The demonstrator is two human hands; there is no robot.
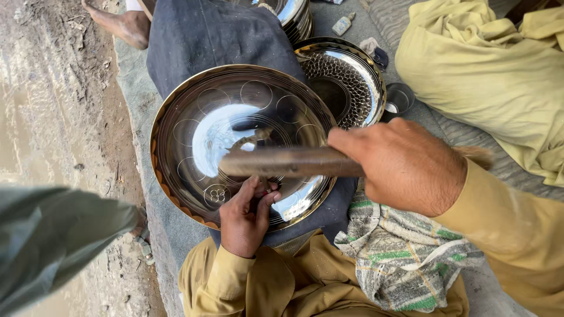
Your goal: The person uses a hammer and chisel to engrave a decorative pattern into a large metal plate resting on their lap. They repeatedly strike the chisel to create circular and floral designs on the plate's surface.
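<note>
The large round polished metal tray (244,147), its rim banded in brown and gold and its face marked with faint engraved circles, lies tilted on a dark grey cloth (200,35) spread over the person's lap. The left hand (247,217) rests on the tray's near edge with its fingers pinched together around something small (too hidden to tell what), right beside a little flower figure (217,195) cut into one circle. The right hand (402,164) is clenched around the blurred wooden handle of a hammer (288,162), which hangs across the tray above the left hand. Just behind the tray lies a second round shiny metal tray (346,79) with a dotted pattern around its middle, and near that a small dark metal cup (399,98). A striped green and white woven cloth (405,258) sits bunched by the right forearm. Another person's bare foot (126,24) shows at the top left, on the dusty ground.
</note>
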